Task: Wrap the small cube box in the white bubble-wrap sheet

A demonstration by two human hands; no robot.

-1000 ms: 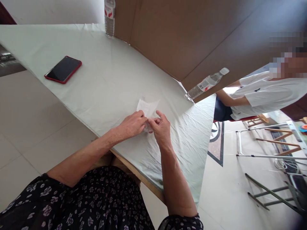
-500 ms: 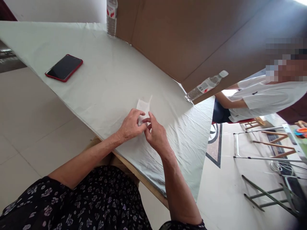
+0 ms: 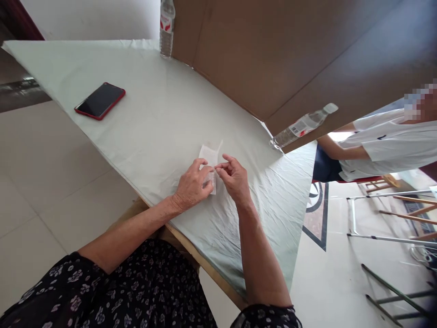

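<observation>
A small, thin white sheet (image 3: 210,154), like tissue or gauze, lies on the pale green cloth, with one upper corner sticking out as a narrow point. My left hand (image 3: 191,186) rests on its left side, fingers curved and thumb apart from the index finger. At the sheet's right edge my right hand (image 3: 234,178) is closed in a pinch, thumb and index fingertip together with the other fingers loosely bent. The pinched bit is too small to see clearly; it looks like the edge of the sheet.
A phone with a red case (image 3: 100,101) lies at the left. A large brown cardboard panel (image 3: 239,59) stands along the far side, with a plastic bottle (image 3: 166,32) upright at one end and another bottle (image 3: 303,125) at the other. A person in a white shirt (image 3: 385,141) sits beyond.
My hands have moved apart a little, and more of the white sheet shows between them. The right hand's fingers have come together in a pinch. The whole view has shifted slightly.
</observation>
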